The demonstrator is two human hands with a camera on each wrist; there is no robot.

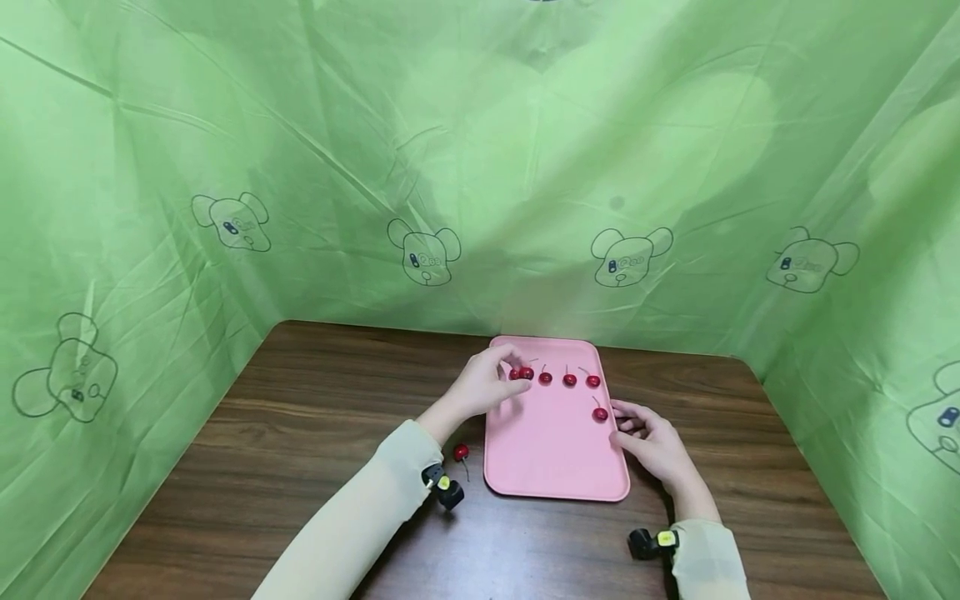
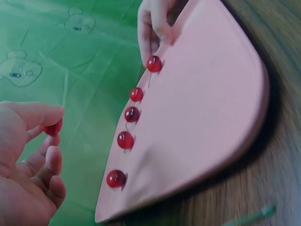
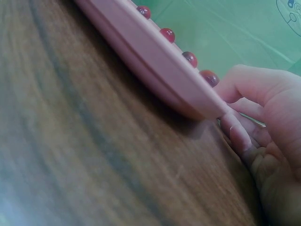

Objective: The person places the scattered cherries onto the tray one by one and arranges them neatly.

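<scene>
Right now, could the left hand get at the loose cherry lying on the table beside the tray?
Probably not right away: the left hand is already pinching a cherry over the pink tray. The loose cherry lies uncovered beside that forearm, so the way itself looks free.

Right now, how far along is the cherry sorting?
Four cherries already sit in a row along the far side of the pink tray, with a fifth cherry nearer, by the right hand. The left hand pinches a cherry at the row's left end. One stray cherry lies on the wooden table.
</scene>
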